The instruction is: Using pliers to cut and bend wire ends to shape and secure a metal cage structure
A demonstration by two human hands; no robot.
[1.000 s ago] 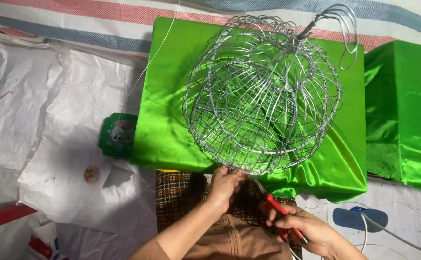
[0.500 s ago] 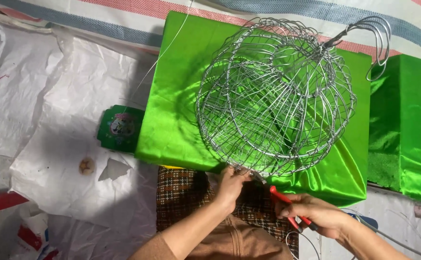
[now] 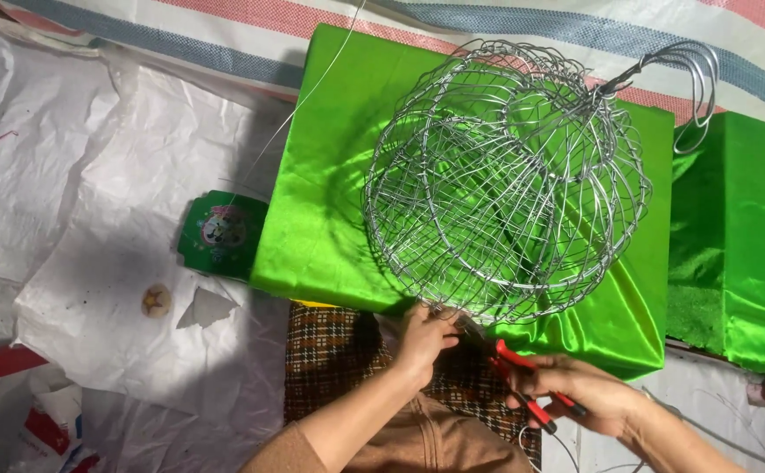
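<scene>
Left hand (image 3: 424,337) pinching wire frame (image 3: 505,180) at its lower edge; right hand (image 3: 579,394) gripping red pliers (image 3: 522,385) beside it, over green cloth (image 3: 321,201).

Brightness: well lit, even daylight-like light across the whole view.
Light source: from about 2 o'clock — the wire frame (image 3: 505,180) throws its shadow toward 9 o'clock.
Shadows: soft dark patch on the green satin cloth (image 3: 330,219); deeper shade along its 9 o'clock edge on the white plastic sheet (image 3: 93,228).
Glare: bright sheen on the satin folds at 3 o'clock; glints on the wire.
Focus: sharp at centre — hands at 6 o'clock slightly soft.
Distortion: mild bending toward the corners.
</scene>
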